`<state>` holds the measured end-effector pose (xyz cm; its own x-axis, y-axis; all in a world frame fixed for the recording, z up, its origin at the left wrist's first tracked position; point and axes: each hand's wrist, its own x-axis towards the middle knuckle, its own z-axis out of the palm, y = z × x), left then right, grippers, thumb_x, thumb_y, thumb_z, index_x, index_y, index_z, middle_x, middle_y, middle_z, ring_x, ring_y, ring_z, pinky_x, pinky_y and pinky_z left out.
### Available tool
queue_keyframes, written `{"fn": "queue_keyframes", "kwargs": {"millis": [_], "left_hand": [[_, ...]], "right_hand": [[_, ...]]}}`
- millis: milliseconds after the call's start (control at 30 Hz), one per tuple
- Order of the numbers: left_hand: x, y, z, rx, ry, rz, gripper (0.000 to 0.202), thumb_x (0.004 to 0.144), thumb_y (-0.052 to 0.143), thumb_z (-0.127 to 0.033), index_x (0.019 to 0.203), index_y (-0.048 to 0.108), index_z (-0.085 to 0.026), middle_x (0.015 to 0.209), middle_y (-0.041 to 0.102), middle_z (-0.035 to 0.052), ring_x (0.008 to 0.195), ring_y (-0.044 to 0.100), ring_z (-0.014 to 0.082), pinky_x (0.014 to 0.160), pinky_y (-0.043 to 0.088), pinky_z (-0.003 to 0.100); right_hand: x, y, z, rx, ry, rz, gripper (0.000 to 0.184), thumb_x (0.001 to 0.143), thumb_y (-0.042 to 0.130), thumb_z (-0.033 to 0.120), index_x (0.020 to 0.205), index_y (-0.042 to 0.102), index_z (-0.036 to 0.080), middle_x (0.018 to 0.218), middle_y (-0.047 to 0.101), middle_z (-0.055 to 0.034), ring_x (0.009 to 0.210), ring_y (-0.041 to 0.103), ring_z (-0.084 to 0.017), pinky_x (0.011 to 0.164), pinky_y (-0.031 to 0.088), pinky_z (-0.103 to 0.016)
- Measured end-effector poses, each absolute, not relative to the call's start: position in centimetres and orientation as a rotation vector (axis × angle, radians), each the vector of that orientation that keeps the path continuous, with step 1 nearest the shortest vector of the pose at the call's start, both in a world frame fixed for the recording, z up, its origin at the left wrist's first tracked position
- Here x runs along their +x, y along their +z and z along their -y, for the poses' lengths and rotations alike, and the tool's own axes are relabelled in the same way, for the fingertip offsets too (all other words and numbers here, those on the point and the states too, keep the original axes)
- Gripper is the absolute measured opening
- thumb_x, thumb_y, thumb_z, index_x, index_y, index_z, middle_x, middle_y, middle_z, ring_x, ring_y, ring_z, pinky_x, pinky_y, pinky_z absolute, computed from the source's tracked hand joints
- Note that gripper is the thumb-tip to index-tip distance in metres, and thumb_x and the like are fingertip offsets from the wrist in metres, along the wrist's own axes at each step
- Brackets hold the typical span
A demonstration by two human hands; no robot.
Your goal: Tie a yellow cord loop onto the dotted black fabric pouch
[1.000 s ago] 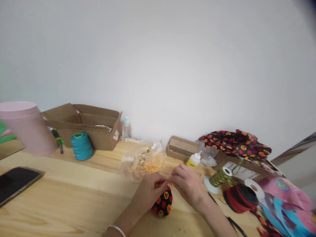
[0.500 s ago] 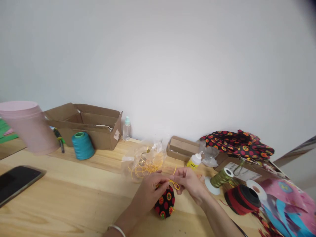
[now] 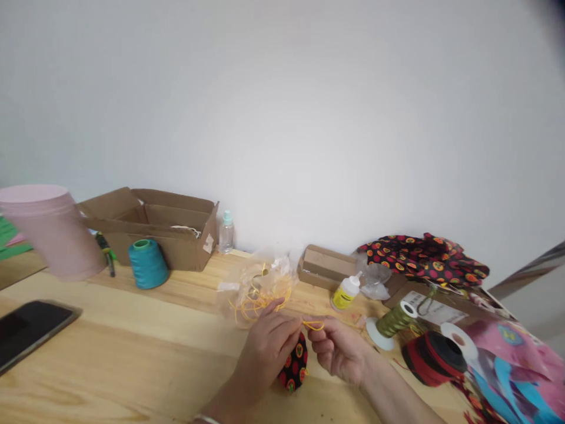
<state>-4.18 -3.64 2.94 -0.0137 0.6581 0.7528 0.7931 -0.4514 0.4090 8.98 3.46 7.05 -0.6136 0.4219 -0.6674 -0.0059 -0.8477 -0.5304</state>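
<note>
Fabric piece: we are seeing a small black fabric piece with red and yellow round prints (image 3: 295, 368) below the left hand (image 3: 269, 344), over the bare pale wooden surface (image 3: 176, 365); whether it is touching down we cannot tell
Cord: we are finding a thin yellow cord loop (image 3: 315, 328) between both hands, at the fabric's far end
Left fingers: they are pinching together where the cord is emerging; any grip on the fabric is hiding behind them
Right fingers: on the right hand (image 3: 342, 350) they are curling, the index reaching along the loop; whether they are gripping it we cannot tell
Handling: we are judging both light and soft, the cord limp and perhaps slippery; we are favouring the fabric's edge and the cord's base for holding
Direction: the fabric's visible long axis is running near to far, leaning slightly right; the loop's is lying crosswise, its rounded end pointing right
</note>
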Motion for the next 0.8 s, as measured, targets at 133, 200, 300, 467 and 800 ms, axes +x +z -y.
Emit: {"fn": "queue_keyframes", "kwargs": {"millis": [133,200,300,467,800], "left_hand": [[-4.2,2.9,3.7,-2.074,-1.549,1.554,0.015,0.077,0.047,-0.012,0.085,0.058,-0.019,0.073,0.065,-0.0011,0.069,0.060,0.0105,0.092,0.040,0.039],[-4.2,2.9,3.6,-2.073,-1.608,1.557,0.015,0.077,0.047,-0.011,0.083,0.059,-0.019,0.073,0.065,-0.0012,0.069,0.060,0.0102,0.092,0.040,0.038],[-4.1,3.1,3.5,-2.099,-1.703,1.668,0.015,0.077,0.048,-0.013,0.079,0.061,-0.019,0.072,0.066,-0.0020,0.067,0.059,0.0097,0.093,0.038,0.037],[-3.6,3.4,3.4,-1.997,-2.028,2.099,0.019,0.077,0.048,-0.023,0.067,0.063,-0.020,0.063,0.064,-0.0035,0.068,0.059,0.0119,0.086,0.041,0.031],[-3.4,2.9,2.8,-1.881,-2.580,2.460,0.017,0.069,0.056,-0.027,0.063,0.064,-0.014,0.055,0.062,-0.0021,0.054,0.054,0.0107,0.054,0.042,0.020]], "right_hand": [[8.8,7.1,-3.5,-1.191,2.612,0.669,0.014,0.070,0.045,0.012,0.056,0.047,0.011,0.039,0.031,0.0094,0.028,0.023,0.001,0.031,0.019,-0.008],[8.7,6.6,-3.4,-1.150,2.636,0.656,0.012,0.069,0.047,0.014,0.057,0.047,0.012,0.040,0.028,0.0100,0.029,0.022,0.000,0.031,0.017,-0.009],[8.4,5.5,-2.8,-1.046,2.564,0.724,0.014,0.067,0.054,0.019,0.057,0.045,0.014,0.042,0.028,0.0101,0.032,0.022,-0.001,0.033,0.014,-0.011],[7.9,4.1,-1.6,-0.971,1.793,1.386,0.026,0.068,0.058,0.035,0.054,0.048,0.015,0.046,0.038,0.0062,0.039,0.029,-0.005,0.040,0.022,-0.017],[10.1,3.8,-2.0,-0.595,-0.104,2.263,0.019,0.080,0.046,0.013,0.080,0.063,0.020,0.066,0.058,-0.0040,0.060,0.042,-0.013,0.053,0.030,-0.024]]}}
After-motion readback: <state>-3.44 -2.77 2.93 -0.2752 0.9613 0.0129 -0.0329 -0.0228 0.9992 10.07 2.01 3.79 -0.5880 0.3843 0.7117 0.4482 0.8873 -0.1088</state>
